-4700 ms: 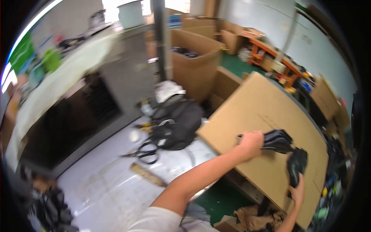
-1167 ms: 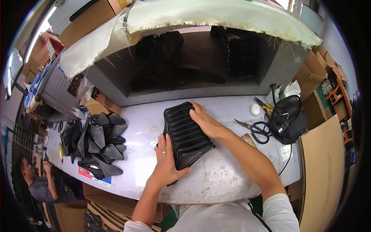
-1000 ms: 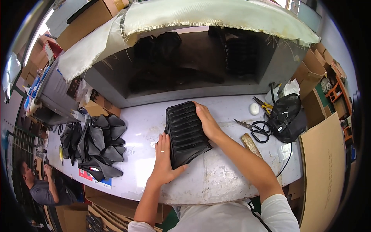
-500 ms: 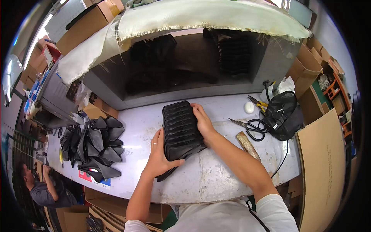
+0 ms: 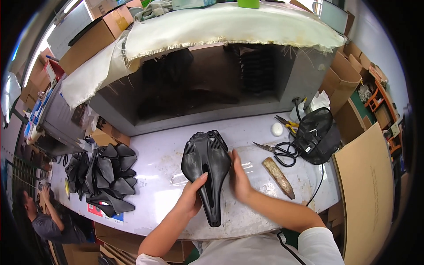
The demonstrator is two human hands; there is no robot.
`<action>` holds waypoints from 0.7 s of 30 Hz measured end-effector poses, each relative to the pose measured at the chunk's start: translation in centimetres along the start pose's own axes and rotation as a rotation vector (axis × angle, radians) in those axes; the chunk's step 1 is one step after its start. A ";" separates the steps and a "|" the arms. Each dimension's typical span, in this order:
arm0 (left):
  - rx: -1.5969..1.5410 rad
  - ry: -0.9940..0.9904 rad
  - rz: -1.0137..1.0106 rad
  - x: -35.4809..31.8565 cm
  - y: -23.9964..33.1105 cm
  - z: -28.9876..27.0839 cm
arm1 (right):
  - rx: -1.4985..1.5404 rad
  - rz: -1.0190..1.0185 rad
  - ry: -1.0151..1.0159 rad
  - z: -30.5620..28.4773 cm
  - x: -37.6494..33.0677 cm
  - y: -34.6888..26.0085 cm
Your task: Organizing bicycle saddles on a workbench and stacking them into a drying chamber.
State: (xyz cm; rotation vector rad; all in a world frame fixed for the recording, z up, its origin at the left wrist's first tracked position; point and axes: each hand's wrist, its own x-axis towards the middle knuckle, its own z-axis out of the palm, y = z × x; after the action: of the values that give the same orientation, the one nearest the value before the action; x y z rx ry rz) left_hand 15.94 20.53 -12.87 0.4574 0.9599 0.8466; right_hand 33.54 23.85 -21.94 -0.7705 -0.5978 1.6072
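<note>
A nested stack of black bicycle saddles (image 5: 191, 160) stands in front of me at the middle of the bench, the top one's long slotted nose pointing toward me. My left hand (image 5: 191, 198) grips the stack by the left side of the nose, thumb on top; its other fingers are mostly hidden beneath. On the other side, my right hand (image 5: 240, 179) is held upright with fingers stretched, close beside the stack's right edge; whether it touches is unclear. Left of the stack lies a heap of similar black saddles (image 5: 106, 170).
Right on the bench (image 5: 154, 176) lie a worn brown bar (image 5: 278, 176), black-handled scissors (image 5: 282, 151), yellow-handled pliers (image 5: 288, 125), a white oval object (image 5: 277, 129) and a black mesh bag (image 5: 316, 137). A grey cabinet (image 5: 212, 118) stands behind; cardboard (image 5: 366, 190) leans right. A person (image 5: 55, 216) works left.
The stack has tipped from showing its layered edges to showing the top saddle's face, nose toward me. My left hand has shifted to the nose; my right hand has straightened beside the stack.
</note>
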 end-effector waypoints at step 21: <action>0.037 -0.015 0.273 -2.3 -2.5 3.9 | -0.266 -0.252 -0.285 5.0 -7.1 -2.1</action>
State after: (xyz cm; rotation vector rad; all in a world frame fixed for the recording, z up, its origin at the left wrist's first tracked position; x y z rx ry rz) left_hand 19.64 17.30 -11.36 0.6361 0.9126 1.0706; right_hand 31.70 17.44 -16.00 -0.6323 -1.0878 1.4281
